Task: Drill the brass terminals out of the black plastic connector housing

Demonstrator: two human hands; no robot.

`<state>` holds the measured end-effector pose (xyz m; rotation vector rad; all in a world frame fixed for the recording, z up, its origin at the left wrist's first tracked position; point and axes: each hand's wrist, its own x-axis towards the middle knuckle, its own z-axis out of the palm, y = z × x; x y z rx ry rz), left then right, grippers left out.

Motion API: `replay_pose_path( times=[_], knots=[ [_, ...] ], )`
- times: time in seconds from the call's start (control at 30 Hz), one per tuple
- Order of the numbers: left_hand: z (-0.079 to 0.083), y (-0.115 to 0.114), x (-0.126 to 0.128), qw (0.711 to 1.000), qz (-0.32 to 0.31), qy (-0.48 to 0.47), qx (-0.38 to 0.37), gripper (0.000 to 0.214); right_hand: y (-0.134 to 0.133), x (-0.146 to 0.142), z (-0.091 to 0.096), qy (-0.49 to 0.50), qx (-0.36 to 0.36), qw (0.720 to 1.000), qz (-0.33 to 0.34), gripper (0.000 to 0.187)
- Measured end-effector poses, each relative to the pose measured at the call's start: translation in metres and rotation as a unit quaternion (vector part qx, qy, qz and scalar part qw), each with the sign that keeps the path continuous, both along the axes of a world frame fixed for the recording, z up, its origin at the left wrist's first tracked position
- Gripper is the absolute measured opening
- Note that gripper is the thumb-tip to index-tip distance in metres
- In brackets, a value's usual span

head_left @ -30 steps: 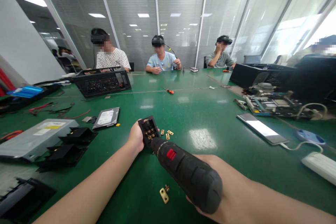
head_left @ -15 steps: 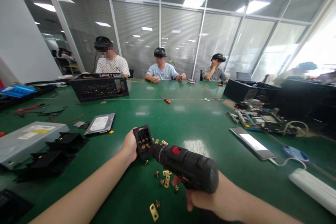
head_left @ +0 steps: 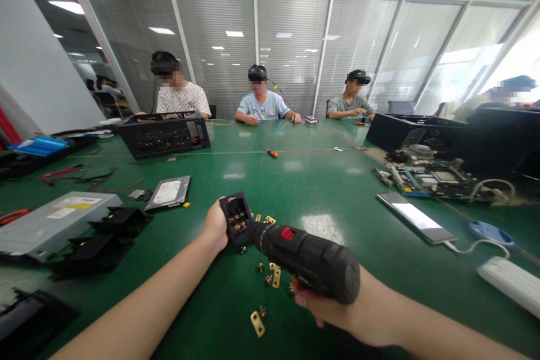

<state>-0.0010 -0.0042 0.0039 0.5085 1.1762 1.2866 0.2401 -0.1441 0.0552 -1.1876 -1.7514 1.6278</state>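
Note:
My left hand (head_left: 217, 226) is closed around a small black terminal block (head_left: 236, 217) with brass screws and plates in its compartments. In my right hand (head_left: 323, 302) is a black cordless drill (head_left: 310, 259) with a red switch on top, gripped by its handle. The drill's chuck points left at the block's lower right side; whether the bit touches a screw is hidden. Beneath the drill lie loose brass plates (head_left: 257, 324) and several small screws (head_left: 269, 279) on the green table (head_left: 202, 298).
On the left are a hard drive (head_left: 169, 192), a grey metal power supply (head_left: 59, 216) and black plastic parts (head_left: 113, 222). To the right lie a phone (head_left: 415, 217), a circuit board (head_left: 434, 177) and a white power strip (head_left: 512, 287). A screwdriver (head_left: 270, 152) lies ahead. Several people sit around the table.
The view has tilted down and shifted slightly. The drill's chuck stays close to the terminal block, and both hands keep their hold. Across the table, the person at right has lowered a hand from the head.

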Motion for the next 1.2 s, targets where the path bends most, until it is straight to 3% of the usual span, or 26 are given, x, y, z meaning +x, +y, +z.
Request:
replay_pose_path(
  times=[0.27, 0.53, 0.77, 0.93, 1.2],
  knots=[
    [-0.002, 0.000, 0.000, 1.000, -0.006, -0.004, -0.001, 0.025, -0.001, -0.004, 0.009, 0.049, 0.127, 0.991, 0.009, 0.026],
    [-0.003, 0.001, 0.001, 0.999, 0.007, -0.036, -0.006, 0.024, -0.005, -0.005, 0.010, 0.018, 0.114, 0.993, 0.011, 0.013],
    [-0.004, 0.000, 0.003, 1.000, 0.011, -0.013, 0.006, 0.018, -0.007, -0.012, 0.021, 0.067, 0.093, 0.993, 0.000, 0.038],
    [-0.003, -0.001, 0.005, 1.000, 0.014, -0.014, 0.009, 0.021, -0.007, -0.009, 0.014, 0.066, 0.127, 0.990, -0.010, 0.025],
    [-0.002, -0.002, 0.007, 1.000, 0.021, -0.007, 0.022, 0.020, -0.006, -0.006, 0.013, 0.046, 0.141, 0.989, 0.000, 0.021]
  ],
)
